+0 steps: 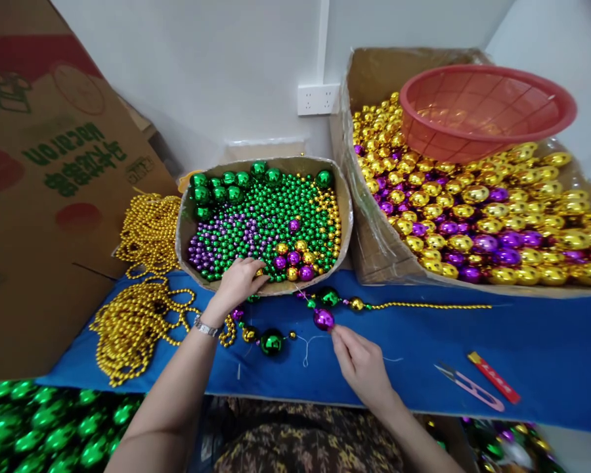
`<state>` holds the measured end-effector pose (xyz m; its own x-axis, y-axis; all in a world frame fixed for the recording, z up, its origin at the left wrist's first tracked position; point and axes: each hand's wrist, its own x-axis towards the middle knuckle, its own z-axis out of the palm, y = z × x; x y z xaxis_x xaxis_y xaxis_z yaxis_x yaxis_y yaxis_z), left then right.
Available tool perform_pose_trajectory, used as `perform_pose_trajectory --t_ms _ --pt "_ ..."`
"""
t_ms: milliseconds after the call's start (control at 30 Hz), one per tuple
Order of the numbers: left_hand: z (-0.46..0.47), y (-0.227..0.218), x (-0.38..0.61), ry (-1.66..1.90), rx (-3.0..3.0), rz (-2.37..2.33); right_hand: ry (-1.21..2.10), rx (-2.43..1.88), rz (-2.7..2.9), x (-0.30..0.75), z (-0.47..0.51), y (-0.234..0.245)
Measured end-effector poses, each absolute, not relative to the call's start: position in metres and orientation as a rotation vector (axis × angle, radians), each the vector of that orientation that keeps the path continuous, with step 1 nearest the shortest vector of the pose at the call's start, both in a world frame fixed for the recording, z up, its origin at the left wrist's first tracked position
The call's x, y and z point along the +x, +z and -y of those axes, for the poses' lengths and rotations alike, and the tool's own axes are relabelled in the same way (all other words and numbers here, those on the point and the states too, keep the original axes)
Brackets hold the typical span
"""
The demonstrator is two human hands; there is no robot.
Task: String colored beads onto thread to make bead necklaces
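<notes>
My left hand [242, 281], with a metal watch on its wrist, reaches over the near wall of the bead box [178, 240]. Its fingers are closed at a gold bead [259, 272]. Above the table, my right hand [358, 360] pinches the end of a shiny purple bead [324, 319] on a thin thread. Close behind lies a strand with a large green bead [328, 297], a gold bead [356, 303] and a row of small gold beads [433, 305]. Between my arms rests another strung section with a big green bead [272, 342].
Gold bead chains [128, 322] are heaped at the left beside a tall carton [39, 197]. A large box [374, 263] of gold and purple beads holds a red basket [487, 141]. Thread snips [473, 387] and a red packet [495, 378] lie at the right on the blue cloth [546, 355].
</notes>
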<state>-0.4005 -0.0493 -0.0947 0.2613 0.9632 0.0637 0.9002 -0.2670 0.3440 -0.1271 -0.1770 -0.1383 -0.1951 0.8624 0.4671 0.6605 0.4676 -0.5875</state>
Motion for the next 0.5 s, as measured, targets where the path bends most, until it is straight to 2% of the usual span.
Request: perform_pose_trajectory --t_ms 100,200,300,500 --pt "0.056 -0.093 -0.391 0.762 1.88 -1.587 0.347 -1.275 1.952 -0.129 0.177 -0.138" --pt "0.068 -0.086 -0.377 1.026 1.252 -1.215 0.362 -1.272 1.96 -0.13 0.177 -0.137" --pt "0.079 -0.08 -0.363 1.065 0.919 -0.942 0.364 -1.258 1.954 -0.131 0.177 -0.135" --pt "0.089 -0.085 -0.349 1.066 0.736 -0.801 0.367 -1.259 1.949 -0.132 0.178 -0.136"
